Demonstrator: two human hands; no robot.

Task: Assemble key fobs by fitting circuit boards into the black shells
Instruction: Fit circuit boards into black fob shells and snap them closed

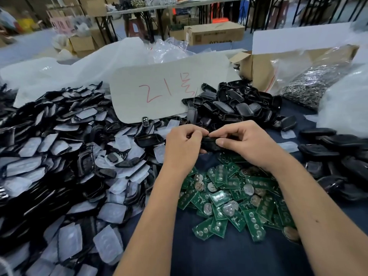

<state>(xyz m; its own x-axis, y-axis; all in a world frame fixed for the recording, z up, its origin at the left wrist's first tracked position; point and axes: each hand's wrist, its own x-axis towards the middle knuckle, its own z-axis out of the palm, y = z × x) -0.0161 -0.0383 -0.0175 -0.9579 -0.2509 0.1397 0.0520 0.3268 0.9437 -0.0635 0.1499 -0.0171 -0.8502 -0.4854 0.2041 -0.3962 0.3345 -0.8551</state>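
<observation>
Fingers of both our hands, left (182, 144) and right (244, 141), pinch one black shell (210, 145) above the green circuit boards (235, 198) heaped on the tabletop (209, 253).

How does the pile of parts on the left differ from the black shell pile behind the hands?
The left pile mixes black parts with many pale translucent pieces; the shell pile behind the hands is all black. The left pile spreads far wider, from the far edge down to the near edge; the shell pile is a smaller heap. Left-pile parts lie mostly flat and overlapping; the shells sit tilted, several showing hollow insides. Both lie loose on the dark blue table cover.
</observation>
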